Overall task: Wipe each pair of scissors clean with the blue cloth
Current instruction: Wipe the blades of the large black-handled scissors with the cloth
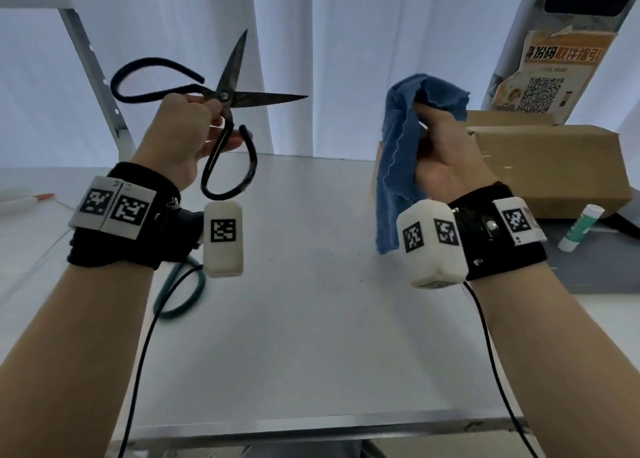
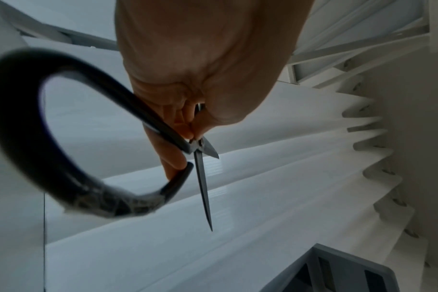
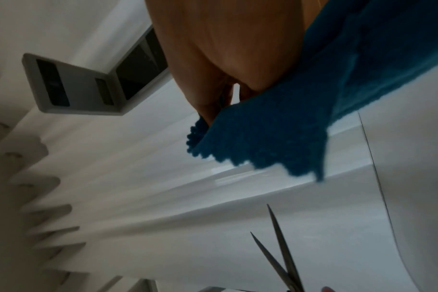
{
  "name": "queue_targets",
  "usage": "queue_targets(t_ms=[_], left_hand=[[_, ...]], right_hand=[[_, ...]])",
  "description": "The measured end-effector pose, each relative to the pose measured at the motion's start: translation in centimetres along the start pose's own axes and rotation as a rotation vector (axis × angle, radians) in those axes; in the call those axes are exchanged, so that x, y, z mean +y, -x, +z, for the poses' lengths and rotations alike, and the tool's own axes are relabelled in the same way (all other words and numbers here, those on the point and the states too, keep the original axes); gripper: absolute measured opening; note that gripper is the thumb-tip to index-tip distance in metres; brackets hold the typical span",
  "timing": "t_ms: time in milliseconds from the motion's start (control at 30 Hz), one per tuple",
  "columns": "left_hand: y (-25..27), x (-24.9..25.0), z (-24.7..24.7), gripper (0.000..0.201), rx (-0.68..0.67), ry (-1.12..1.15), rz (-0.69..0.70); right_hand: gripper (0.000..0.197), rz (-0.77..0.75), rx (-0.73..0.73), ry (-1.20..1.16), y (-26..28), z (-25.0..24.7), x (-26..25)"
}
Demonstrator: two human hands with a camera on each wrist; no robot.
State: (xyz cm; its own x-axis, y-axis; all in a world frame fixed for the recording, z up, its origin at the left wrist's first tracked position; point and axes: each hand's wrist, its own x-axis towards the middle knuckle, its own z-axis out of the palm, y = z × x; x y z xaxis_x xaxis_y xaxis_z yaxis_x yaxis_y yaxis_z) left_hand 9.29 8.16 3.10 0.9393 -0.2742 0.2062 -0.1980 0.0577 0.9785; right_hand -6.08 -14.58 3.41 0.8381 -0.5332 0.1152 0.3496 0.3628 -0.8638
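Our left grip [image 1: 187, 135] curls round the black-handled scissors [image 1: 221, 111] near the pivot, blades spread, raised above the bench [image 1: 311, 319]. Well apart to the right, our right grip [image 1: 446, 156] clutches the hanging blue cloth [image 1: 398, 152].

Scissors [image 1: 221, 101] are held left of the cloth [image 1: 401, 152], above the table [image 1: 311, 319]; box [image 1: 554, 166] apparently behind-right.

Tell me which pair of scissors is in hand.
The black-handled scissors, gripped by the left hand with blades spread; the green-handled pair lies on the table.
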Motion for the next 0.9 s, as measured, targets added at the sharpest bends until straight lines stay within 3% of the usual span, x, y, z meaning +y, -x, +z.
queue_targets(t_ms=[67, 167, 233, 533, 600, 667, 733, 767, 833, 900], left_hand=[[0.1, -0.1, 0.3, 0.020, 0.014, 0.049, -0.003], [0.0, -0.1, 0.6, 0.019, 0.029, 0.086, 0.012], [-0.1, -0.1, 0.6, 0.015, 0.049, 0.113, 0.019], [0.4, 0.2, 1.5, 0.013, 0.022, 0.151, 0.001], [0.5, 0.2, 1.9, 0.013, 0.014, 0.159, -0.008], [0.6, 0.3, 2.2, 0.010, 0.007, 0.170, -0.017], [0.8, 0.4, 2.5, 0.010, 0.000, 0.178, -0.027], [0.9, 0.4, 2.6, 0.011, -0.007, 0.181, -0.030], [1.1, 0.4, 3.0, 0.013, -0.024, 0.190, -0.033], [1.2, 0.3, 3.6, 0.016, -0.049, 0.205, -0.040]], right_hand=[[0.023, 0.020, 0.008, 0.061, 0.0, 0.4, 0.4], [0.015, 0.124, -0.059, 0.024, 0.1, -0.2, 1.6], [0.014, 0.150, -0.134, 0.155, 0.1, -0.9, 1.9], [0.020, 0.208, -0.267, 1.313, -0.8, -2.3, 4.9], [0.026, 0.226, -0.383, 1.589, -1.3, -2.2, 5.5], [0.036, 0.293, -0.502, 1.710, -1.1, -2.2, 5.7], [0.050, 0.337, -0.517, 1.650, -1.0, -2.0, 5.5], [0.053, 0.295, -0.453, 1.564, -0.9, -1.8, 5.2], [0.045, 0.103, -0.257, 1.337, -1.0, -1.0, 4.7], [0.026, 0.022, -0.187, 1.042, -0.7, 0.1, 4.0]])
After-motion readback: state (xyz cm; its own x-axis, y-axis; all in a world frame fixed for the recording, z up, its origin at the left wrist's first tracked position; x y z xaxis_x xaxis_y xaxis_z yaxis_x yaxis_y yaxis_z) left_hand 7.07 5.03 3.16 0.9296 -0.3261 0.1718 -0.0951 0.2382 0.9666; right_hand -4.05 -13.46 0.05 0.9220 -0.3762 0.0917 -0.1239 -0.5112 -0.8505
